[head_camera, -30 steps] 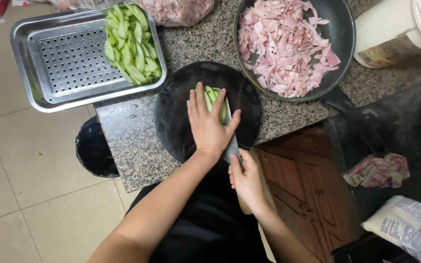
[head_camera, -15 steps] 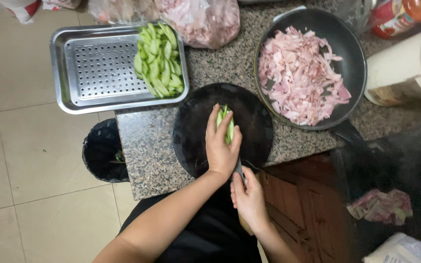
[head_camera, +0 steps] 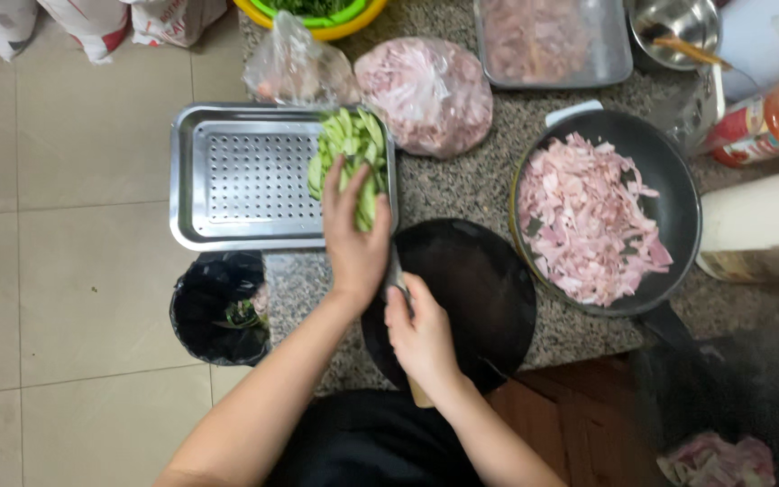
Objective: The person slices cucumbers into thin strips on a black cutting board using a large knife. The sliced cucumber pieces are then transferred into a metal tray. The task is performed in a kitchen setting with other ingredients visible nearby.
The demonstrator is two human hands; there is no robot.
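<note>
- Far left, I see a black bin (head_camera: 219, 307) on the tiled floor, tucked against the counter edge below the tray.
- Next comes a perforated steel tray (head_camera: 227, 176) on the granite counter, with a pile of green vegetable slices (head_camera: 353, 144) heaped at its right end.
- The left hand (head_camera: 353, 236) is over that right end of the tray, fingers spread flat and pressed against green slices at the tray's rim; it is open, not clenched around anything.
- The right hand (head_camera: 421, 332) sits just beside it, closed around a knife (head_camera: 397, 276); I can make out only a strip of the blade between the two hands and a bit of pale handle below the wrist.
- Under the right hand lies a round black cutting board (head_camera: 484, 293).
- Behind it, two clear bags (head_camera: 426, 90) of pinkish food rest on the counter.
- To the right, a dark frying pan (head_camera: 673, 194) holds chopped pink meat (head_camera: 588, 225).
- Far right stands a white container (head_camera: 764, 225), partly cut off.
</note>
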